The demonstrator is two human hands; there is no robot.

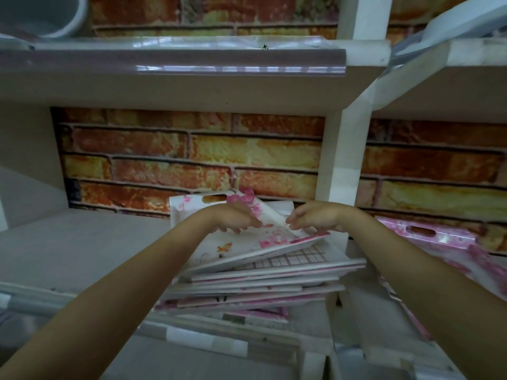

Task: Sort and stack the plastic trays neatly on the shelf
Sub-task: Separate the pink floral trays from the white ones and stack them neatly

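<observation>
A skewed stack of flat plastic trays [255, 283] lies on the middle shelf [68, 250], their edges fanned out. The top tray [247, 242] is white with pink flowers and a handle slot, and it tilts up at its right edge. A checked tray [299, 257] shows just under it. My left hand [233, 218] rests its curved fingertips on the top tray's surface. My right hand [315, 218] pinches that tray's raised right edge, thumb on top, fingers underneath.
A pink flowered tray [439, 239] with a handle slot lies in the compartment to the right, beyond a white upright post [348, 160]. Brick-pattern paper backs the shelves. An upper shelf [175, 61] overhangs, with a grey bucket [41, 15] at its left.
</observation>
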